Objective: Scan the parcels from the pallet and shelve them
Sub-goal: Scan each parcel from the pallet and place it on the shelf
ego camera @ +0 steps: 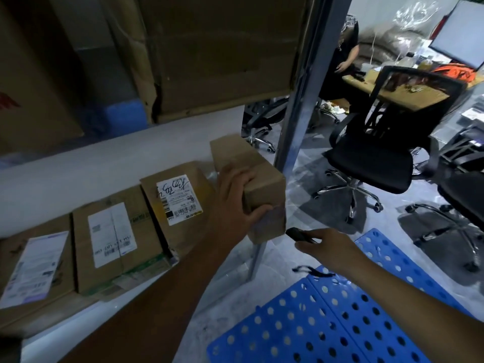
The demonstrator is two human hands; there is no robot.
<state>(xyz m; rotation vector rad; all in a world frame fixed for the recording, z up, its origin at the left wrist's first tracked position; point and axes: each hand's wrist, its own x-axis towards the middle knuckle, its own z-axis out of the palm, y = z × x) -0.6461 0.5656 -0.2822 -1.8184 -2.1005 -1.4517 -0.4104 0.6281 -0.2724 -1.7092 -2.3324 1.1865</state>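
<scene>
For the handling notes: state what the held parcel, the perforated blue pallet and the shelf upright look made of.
Parcel in the left hand: cardboard, matte brown faces, sharp folded edges. Pallet: likely moulded plastic, bright blue, uniform round holes. Shelf upright: apparently metal, grey, dull sheen along its length.

Parcels lie on the shelf left of the post; the pallet lies right of it, the chair behind it.

left hand grips parcel | right hand holds scanner
</scene>
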